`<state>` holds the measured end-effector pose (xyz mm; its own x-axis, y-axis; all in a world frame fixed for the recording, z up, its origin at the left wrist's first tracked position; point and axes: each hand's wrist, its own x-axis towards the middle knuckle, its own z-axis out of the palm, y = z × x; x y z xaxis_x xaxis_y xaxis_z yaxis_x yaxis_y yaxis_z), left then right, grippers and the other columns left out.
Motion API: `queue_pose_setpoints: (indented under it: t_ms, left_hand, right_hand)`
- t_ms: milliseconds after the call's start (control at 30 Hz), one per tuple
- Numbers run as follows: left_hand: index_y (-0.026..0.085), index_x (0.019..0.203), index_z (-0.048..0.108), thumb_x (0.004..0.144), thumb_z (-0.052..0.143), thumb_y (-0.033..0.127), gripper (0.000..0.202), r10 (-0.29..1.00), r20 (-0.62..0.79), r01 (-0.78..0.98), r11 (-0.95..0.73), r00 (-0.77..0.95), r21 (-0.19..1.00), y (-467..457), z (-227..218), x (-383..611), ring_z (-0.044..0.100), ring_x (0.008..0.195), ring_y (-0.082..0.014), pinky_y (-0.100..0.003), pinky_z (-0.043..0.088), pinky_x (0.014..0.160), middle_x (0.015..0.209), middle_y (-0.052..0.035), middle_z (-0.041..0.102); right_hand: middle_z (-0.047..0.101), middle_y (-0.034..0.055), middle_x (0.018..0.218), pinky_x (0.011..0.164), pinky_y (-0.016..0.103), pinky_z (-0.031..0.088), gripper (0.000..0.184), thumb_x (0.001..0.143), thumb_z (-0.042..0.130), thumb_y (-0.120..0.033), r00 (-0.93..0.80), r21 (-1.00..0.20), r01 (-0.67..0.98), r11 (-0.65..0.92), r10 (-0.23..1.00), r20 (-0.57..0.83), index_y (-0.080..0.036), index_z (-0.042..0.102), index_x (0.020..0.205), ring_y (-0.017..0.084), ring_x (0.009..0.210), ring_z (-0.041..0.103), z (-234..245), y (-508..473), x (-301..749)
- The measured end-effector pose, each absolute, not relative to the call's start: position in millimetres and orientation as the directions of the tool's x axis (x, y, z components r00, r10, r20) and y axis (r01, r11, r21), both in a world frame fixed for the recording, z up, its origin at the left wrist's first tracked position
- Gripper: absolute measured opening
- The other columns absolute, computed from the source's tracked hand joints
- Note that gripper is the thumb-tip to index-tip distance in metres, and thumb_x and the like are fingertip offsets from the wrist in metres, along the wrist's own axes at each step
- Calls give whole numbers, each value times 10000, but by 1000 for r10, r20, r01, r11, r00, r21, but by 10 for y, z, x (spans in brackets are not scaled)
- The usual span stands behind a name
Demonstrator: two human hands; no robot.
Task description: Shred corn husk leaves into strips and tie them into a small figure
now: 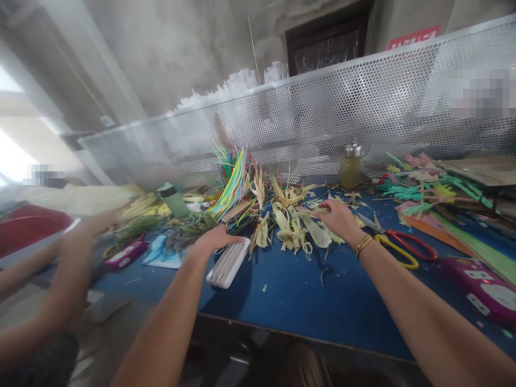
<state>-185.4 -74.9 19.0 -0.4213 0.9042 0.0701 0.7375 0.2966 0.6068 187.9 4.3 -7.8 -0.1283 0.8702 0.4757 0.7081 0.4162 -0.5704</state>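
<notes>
My left hand (213, 241) is closed round the upper end of a flat white case (229, 263) with lengthwise grooves, its thumb over the top. The case is tilted above the blue table. My right hand (341, 217), with a gold bracelet at the wrist, is over a loose heap of pale dried husks (292, 228). Its fingers are drawn together on a husk strip (306, 211) at the heap's right side. Behind the heap, a bundle of coloured thin stems (234, 183) leans upward.
Right of my right hand lie yellow- and red-handled scissors (403, 247) and a magenta device (479, 285). A glass bottle (350, 166) stands before the perforated metal screen (382, 107). At left are a green cup (173, 199), another magenta device (126, 254) and another person's arms (72, 263).
</notes>
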Motion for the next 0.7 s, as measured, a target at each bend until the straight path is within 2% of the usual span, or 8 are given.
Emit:
queue_pose_setpoints:
  t_ms: [133,300,433,500,567,633,700]
  left_hand:
    - [219,625,594,290,829,519,507,925,-20,796,337,-379,502,-657,146,-1873,646,815,-336,-326,446,660,773,-118,705]
    - [217,566,597,346,823,518,436,935,-149,757,348,-321,553,-638,190,-1830,618,722,-293,-329,439,624,673,-88,673]
    - [196,584,626,442,784,518,386,940,-179,732,338,-289,591,-695,143,-1769,602,674,-255,-314,428,592,677,-71,670]
    - [193,612,648,464,778,481,349,953,-167,697,300,-255,651,-719,117,-1738,597,662,-239,-300,422,577,652,-47,660]
    - [194,604,649,461,783,453,325,959,-103,681,262,-266,684,-741,103,-1723,587,645,-228,-287,407,555,597,-25,631]
    - [190,584,638,471,782,453,320,951,-14,689,234,-309,686,-772,101,-1726,576,627,-218,-280,390,539,555,-15,600]
    - [182,593,634,498,772,473,336,933,52,691,226,-356,686,-813,98,-1735,569,611,-213,-281,378,529,547,-16,585]
  right_hand:
    - [664,109,972,819,348,418,280,785,598,-410,-151,-557,697,451,852,501,-162,647,907,234,914,581,-48,-29,1781]
    - [661,108,955,844,358,413,236,793,598,-367,-208,-578,627,523,827,522,-167,651,905,232,925,579,-8,-124,1552]
    - [670,95,929,833,365,419,151,751,651,-304,-294,-699,488,522,853,432,-192,660,853,231,895,590,33,-191,1189]
    - [674,77,889,793,346,437,80,729,670,-247,-335,-834,350,426,888,313,-206,658,797,214,848,603,34,-226,931]
    - [669,66,844,702,309,459,28,757,643,-226,-407,-969,157,191,906,113,-206,647,776,189,792,611,15,-260,644]
    - [666,62,876,632,283,463,77,807,604,-272,-476,-992,-76,-97,878,-50,-202,635,809,162,745,617,-25,-285,368]
    - [665,49,879,603,252,455,105,779,658,-291,-501,-950,-213,-230,860,-96,-195,636,815,138,729,615,-79,-297,140]
